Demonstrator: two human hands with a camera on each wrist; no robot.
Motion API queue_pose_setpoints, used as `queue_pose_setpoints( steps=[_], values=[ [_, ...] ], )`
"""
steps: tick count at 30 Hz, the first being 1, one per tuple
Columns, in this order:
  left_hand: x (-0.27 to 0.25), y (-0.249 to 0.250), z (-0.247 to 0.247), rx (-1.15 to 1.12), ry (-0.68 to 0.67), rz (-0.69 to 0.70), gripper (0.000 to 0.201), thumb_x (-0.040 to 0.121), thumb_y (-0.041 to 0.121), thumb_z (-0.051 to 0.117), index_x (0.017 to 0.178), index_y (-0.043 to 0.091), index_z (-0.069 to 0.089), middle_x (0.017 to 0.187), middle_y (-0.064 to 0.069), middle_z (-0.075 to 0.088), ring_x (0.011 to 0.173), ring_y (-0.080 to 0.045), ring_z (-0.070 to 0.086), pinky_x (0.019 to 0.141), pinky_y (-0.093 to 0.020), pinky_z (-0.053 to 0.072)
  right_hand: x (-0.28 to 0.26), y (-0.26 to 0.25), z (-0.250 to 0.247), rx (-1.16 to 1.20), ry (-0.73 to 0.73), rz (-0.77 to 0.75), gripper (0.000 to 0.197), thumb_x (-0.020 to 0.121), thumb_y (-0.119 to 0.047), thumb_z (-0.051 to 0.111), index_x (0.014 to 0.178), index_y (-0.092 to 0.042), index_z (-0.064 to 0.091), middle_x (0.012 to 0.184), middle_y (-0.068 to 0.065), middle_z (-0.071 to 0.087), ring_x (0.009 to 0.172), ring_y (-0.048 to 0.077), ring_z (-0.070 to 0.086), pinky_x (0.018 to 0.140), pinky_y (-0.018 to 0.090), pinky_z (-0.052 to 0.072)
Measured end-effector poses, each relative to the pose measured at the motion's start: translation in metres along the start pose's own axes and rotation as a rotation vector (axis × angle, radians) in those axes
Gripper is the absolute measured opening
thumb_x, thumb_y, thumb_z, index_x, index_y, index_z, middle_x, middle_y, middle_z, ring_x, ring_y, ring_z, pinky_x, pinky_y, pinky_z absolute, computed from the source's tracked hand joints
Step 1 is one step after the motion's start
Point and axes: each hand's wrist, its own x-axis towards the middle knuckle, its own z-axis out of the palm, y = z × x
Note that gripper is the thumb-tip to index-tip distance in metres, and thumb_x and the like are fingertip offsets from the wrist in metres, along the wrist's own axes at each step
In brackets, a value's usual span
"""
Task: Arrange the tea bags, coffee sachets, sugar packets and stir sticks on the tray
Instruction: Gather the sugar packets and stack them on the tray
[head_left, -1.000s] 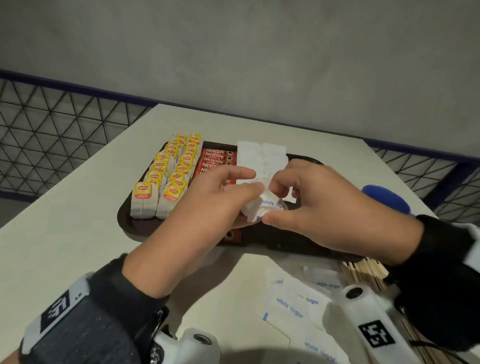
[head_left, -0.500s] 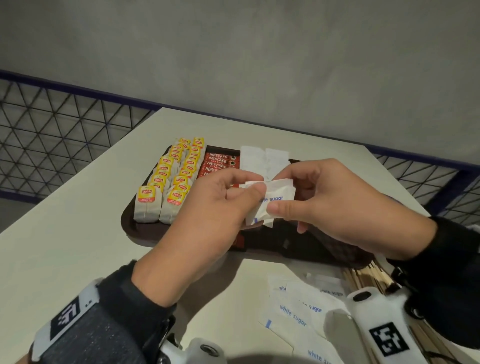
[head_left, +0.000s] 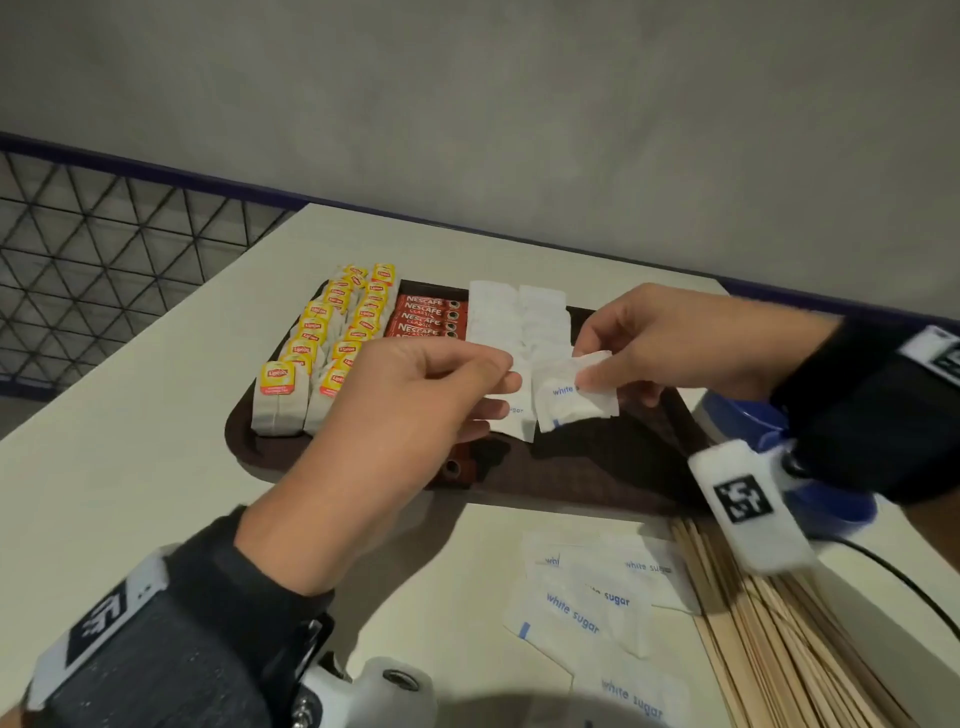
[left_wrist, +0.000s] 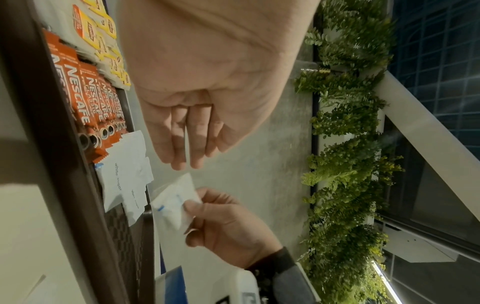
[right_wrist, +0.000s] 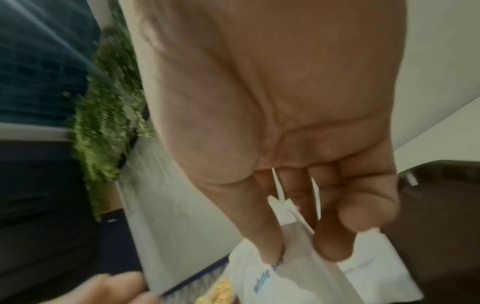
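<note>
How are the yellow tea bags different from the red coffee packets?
The tea bags are white with small yellow and red labels; the coffee sachets are red all over with white lettering. The tea bags make two rows at the left end of the tray; the coffee sachets make one overlapping row just to their right. The tea bags look squarish, the coffee sachets long and narrow. Both are already on the tray, lined up neatly.

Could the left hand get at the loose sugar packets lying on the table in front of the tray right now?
Probably yes: the loose sugar packets lie uncovered on the table, nothing on top. The left hand hovers over the tray, seemingly empty in its wrist view.
</note>
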Motion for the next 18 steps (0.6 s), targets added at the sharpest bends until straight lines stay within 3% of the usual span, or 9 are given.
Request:
queue_pose_setpoints(
  steps=[5, 9, 13, 15, 18],
  values=[
    [-0.002, 0.007, -0.002, 0.000, -0.013, -0.019, 0.015, 0.097, 0.014, 0.063, 0.094, 0.012, 0.078, 0.087, -0.003, 0.080, 0.085, -0.022, 0.078, 0.083, -0.036, 0.063, 0.040, 0.034, 0.006, -0.077, -0.047, 0.195, 0.005, 0.097, -0.008, 0.064, 0.100, -0.007, 0.067, 0.108, 0.020, 0.074, 0.080, 0.022, 0.067, 0.059, 0.027, 0.055],
    [-0.003, 0.008, 0.000, 0.012, -0.038, -0.021, 0.014, 0.096, 0.014, 0.064, 0.092, 0.012, 0.078, 0.087, -0.003, 0.080, 0.083, -0.024, 0.078, 0.085, -0.040, 0.063, 0.053, 0.042, 0.013, -0.060, -0.055, 0.239, 0.018, 0.100, -0.005, 0.058, 0.116, 0.002, 0.061, 0.113, 0.024, 0.071, 0.084, 0.027, 0.068, 0.071, 0.035, 0.060],
    [-0.002, 0.009, 0.000, 0.015, -0.039, -0.021, 0.015, 0.096, 0.013, 0.064, 0.090, 0.011, 0.077, 0.087, -0.004, 0.080, 0.080, -0.025, 0.077, 0.083, -0.041, 0.064, 0.061, 0.039, 0.019, -0.026, -0.015, 0.241, 0.021, 0.098, -0.003, 0.060, 0.118, 0.004, 0.059, 0.113, 0.024, 0.070, 0.087, 0.029, 0.071, 0.076, 0.038, 0.063],
    [-0.002, 0.010, -0.001, 0.017, -0.037, -0.018, 0.014, 0.096, 0.013, 0.064, 0.090, 0.011, 0.077, 0.086, -0.004, 0.080, 0.080, -0.026, 0.077, 0.082, -0.041, 0.064, 0.061, 0.034, 0.021, -0.019, 0.013, 0.239, 0.022, 0.096, -0.009, 0.065, 0.116, -0.002, 0.058, 0.114, 0.022, 0.068, 0.091, 0.031, 0.072, 0.072, 0.035, 0.064],
    [-0.002, 0.011, -0.002, 0.017, -0.037, -0.012, 0.014, 0.097, 0.013, 0.064, 0.091, 0.010, 0.077, 0.087, -0.005, 0.080, 0.078, -0.025, 0.077, 0.082, -0.042, 0.064, 0.057, 0.026, 0.023, -0.064, 0.058, 0.218, 0.023, 0.094, -0.020, 0.071, 0.109, -0.008, 0.057, 0.107, 0.015, 0.064, 0.079, 0.023, 0.068, 0.059, 0.025, 0.061]
  ],
)
